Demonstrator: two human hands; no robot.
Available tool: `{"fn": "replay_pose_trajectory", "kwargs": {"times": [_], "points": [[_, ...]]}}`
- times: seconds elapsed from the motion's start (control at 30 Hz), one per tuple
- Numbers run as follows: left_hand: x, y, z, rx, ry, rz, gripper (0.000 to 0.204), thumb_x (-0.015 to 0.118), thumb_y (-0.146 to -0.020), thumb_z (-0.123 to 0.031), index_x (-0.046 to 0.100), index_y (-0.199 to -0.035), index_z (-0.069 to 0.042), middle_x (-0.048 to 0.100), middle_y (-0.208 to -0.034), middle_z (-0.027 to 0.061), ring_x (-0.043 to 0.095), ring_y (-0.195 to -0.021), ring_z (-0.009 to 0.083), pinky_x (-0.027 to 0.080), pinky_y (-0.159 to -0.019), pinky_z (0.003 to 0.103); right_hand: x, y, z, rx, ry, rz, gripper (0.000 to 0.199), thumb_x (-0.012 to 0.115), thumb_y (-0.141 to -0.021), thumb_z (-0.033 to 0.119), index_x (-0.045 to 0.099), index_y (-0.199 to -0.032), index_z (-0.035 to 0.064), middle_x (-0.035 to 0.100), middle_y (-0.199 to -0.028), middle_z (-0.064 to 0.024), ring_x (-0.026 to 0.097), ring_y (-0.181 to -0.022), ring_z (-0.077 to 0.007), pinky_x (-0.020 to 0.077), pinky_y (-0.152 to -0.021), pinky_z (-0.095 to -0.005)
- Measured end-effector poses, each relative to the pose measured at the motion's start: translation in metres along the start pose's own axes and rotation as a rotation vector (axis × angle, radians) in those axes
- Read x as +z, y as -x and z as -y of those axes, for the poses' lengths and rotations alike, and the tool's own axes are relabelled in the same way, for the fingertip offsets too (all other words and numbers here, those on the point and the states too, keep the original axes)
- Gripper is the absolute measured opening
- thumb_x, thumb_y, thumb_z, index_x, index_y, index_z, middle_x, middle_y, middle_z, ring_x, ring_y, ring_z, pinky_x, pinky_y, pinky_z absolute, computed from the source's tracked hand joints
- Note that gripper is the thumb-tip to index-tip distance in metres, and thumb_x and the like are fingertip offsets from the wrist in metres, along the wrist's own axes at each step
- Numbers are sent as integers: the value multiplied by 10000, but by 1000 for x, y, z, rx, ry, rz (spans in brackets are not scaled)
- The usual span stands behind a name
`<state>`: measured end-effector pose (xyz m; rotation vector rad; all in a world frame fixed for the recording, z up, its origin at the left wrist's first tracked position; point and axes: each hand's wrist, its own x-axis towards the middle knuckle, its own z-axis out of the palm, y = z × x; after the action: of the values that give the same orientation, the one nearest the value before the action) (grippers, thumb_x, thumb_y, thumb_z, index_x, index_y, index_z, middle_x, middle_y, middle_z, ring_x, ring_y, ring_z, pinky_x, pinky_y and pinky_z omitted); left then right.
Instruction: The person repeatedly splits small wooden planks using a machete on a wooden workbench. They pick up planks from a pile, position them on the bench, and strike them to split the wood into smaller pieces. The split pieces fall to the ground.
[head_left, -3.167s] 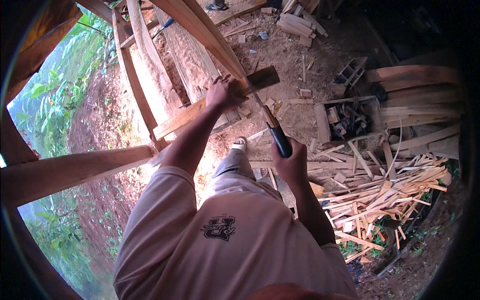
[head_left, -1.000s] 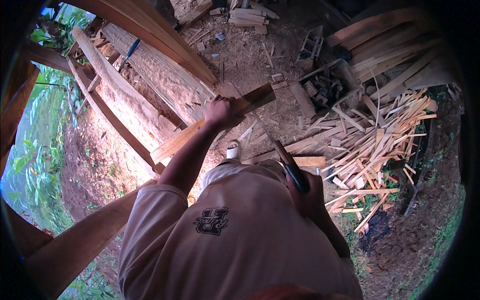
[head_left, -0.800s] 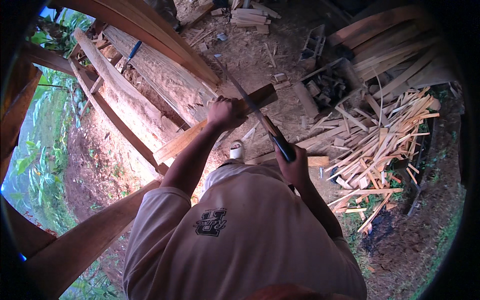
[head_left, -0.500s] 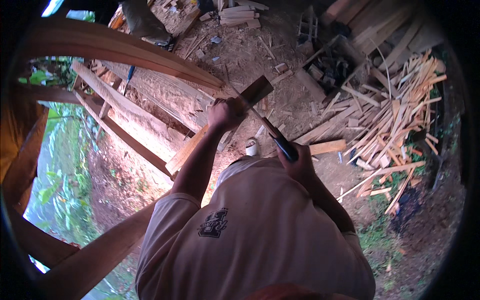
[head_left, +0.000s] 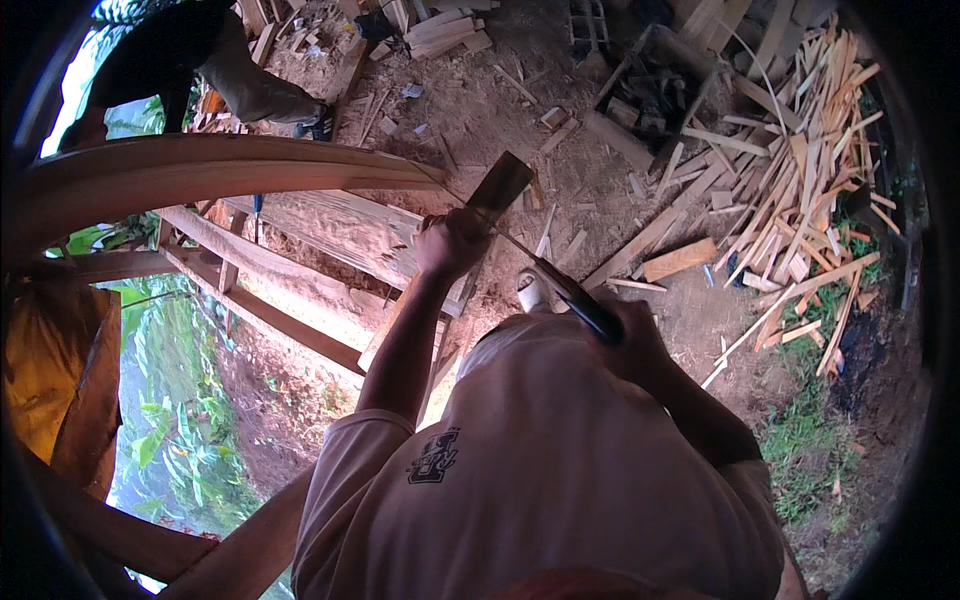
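"At the fingers, what is found?"

"Left hand [head_left: 450, 243]: fingers closed over a flat brown wooden plank with a dark squared end [head_left: 503, 185]; their undersides are hidden. Right hand [head_left: 630, 335]: wrapped round the black grip of a hand saw with a thin metal blade [head_left: 597, 318]; separate fingers cannot be made out."

"Reason for these holds?"

"In my judgement, the left fist keeps the plank from shifting, and the right takes the saw by its grip so the blade can be steered across the wood."

"And the plank, relative to the fingers?"

"It passes under the left fist. The dark end projects beyond the knuckles; the paler length runs back beneath the forearm. The blade crosses just beyond that fist, with the right hand well apart from the plank. Depth of any cut: cannot tell."

"Further out?"

"A long, thick brown timber beam [head_left: 230, 165] ends near the blade's far end; contact not determinable. Rightward, a short orange-brown wood block [head_left: 680, 260], then a heap of pale split sticks [head_left: 800, 230]. Upper left, a co-worker's trousered leg [head_left: 260, 88]."
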<state>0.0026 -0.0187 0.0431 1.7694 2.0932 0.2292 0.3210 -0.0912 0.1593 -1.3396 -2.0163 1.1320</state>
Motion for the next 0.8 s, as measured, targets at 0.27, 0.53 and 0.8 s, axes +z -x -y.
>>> {"fn": "replay_pose_trajectory", "kwargs": {"times": [0.27,0.53,0.8], "points": [[-5,1,-4,-3,-19,-33,380,755,-791,-485,705,-1033,-196,759,-997,128,726,-966,375,578,-845,515,48,-63,9,61,-66,14,249,765,-851,208,709,-910,-26,681,-734,-253,716,-751,-434,560,-664,-484],[-24,5,-22,-124,-20,154,461,691,-829,-501,702,-1104,-132,754,-1057,175,724,-1004,391,577,-873,521,47,-56,6,79,-65,-3,245,757,-875,206,700,-889,-32,682,-734,-249,707,-761,-446,550,-673,-479],[0,1,-3,-24,-68,25,442,766,-776,-552,700,-1038,-202,749,-988,127,725,-976,358,569,-812,522,41,-67,-22,51,-184,16,245,751,-892,210,682,-837,-18,671,-697,-210,719,-690,-368,533,-627,-443]]}}
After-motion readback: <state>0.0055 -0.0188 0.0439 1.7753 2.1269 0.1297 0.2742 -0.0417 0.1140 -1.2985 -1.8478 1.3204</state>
